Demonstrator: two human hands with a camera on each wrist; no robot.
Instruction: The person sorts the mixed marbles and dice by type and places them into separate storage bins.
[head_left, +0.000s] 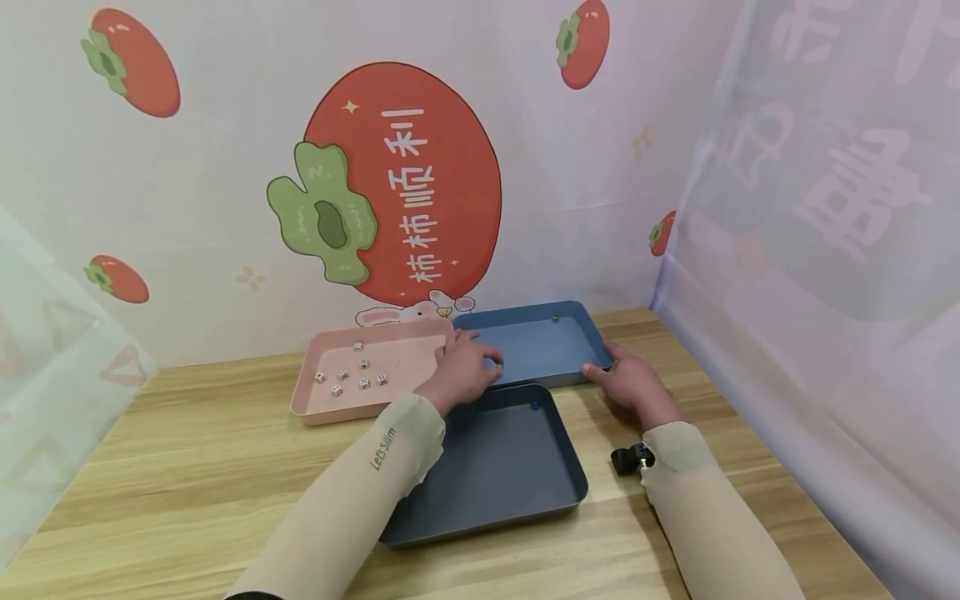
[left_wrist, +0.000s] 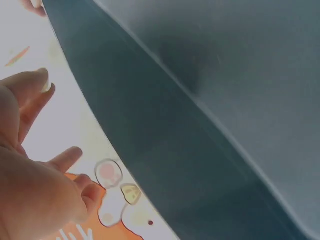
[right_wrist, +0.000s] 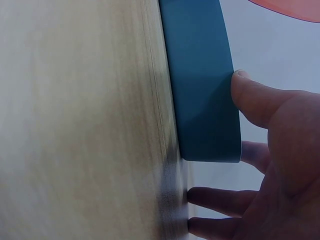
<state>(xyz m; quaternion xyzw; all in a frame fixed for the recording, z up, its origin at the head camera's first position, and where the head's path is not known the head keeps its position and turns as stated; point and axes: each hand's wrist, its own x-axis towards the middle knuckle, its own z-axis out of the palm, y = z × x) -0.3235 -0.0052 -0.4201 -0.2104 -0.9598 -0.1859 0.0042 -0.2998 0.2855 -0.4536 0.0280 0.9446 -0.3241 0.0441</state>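
Observation:
My left hand (head_left: 467,367) reaches over the place where the pink tray (head_left: 303,408) and the blue tray (head_left: 525,346) meet. Its thumb and forefinger pinch a small pale, clear-looking bead (left_wrist: 46,87), mostly hidden by the fingertips. At the blue tray's front right corner, my right hand (head_left: 633,385) grips the wall, with the thumb (right_wrist: 245,92) at the rim and a finger behind the corner. Near the blue tray's back wall lies a small greenish marble (head_left: 556,318). A blue marble (head_left: 536,406) lies at the far right of the dark grey tray (head_left: 502,475), partly beneath my left forearm.
Several white dice (head_left: 364,364) lie scattered in the pink tray. All three trays stand close together on the wooden table (head_left: 187,483). Behind them hangs a white cloth (head_left: 217,183) printed with persimmons, and another cloth (head_left: 825,292) borders the right side.

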